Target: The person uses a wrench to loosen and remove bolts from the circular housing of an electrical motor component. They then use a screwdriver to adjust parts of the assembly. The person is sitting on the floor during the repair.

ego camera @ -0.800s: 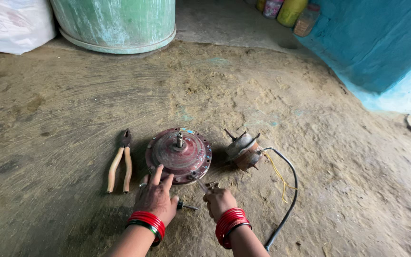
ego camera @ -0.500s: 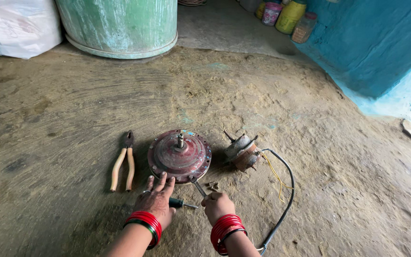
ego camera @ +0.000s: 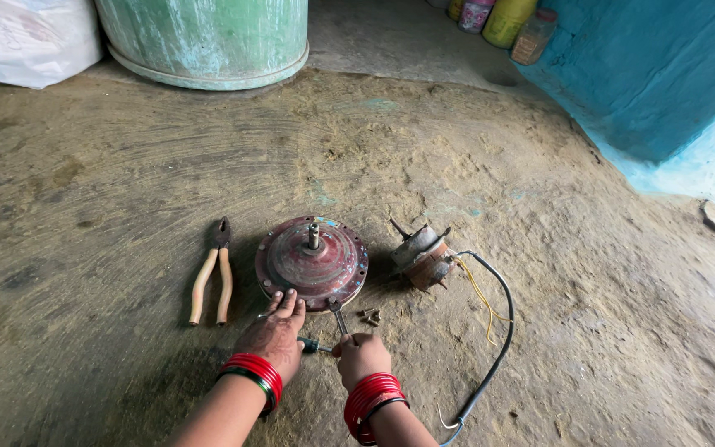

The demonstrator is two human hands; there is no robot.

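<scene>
A round ceiling-fan motor housing (ego camera: 312, 261) lies flat on the earthen floor (ego camera: 109, 165), just in front of the person. It is a shallow domed disc of dull red, rusted metal, with a stubby steel shaft standing up from its centre and small holes spaced round its flange.

The left hand (ego camera: 275, 335) rests flat with its fingers spread, the fingertips touching the near rim of the housing. The right hand (ego camera: 362, 356) is closed in a fist round a screwdriver (ego camera: 339, 319), whose thin metal shank slants up to the housing's near edge. Both wrists carry stacks of glossy red bangles. A few small dark screws (ego camera: 369, 315) lie on the floor just beside the screwdriver's tip.

To the left of the housing lie pliers (ego camera: 211, 273) with worn cream-coloured handles and dark jaws. To its right sits the fan's inner winding unit (ego camera: 424, 255), a grey and copper-brown lump, with a black cable (ego camera: 498, 331) and yellow wires trailing from it.

The floor is rough, packed earth with sweeping marks. Farther back stand a pale green drum (ego camera: 208, 37) and a white sack (ego camera: 22, 41), and a turquoise wall (ego camera: 664, 74) rises on the right.
</scene>
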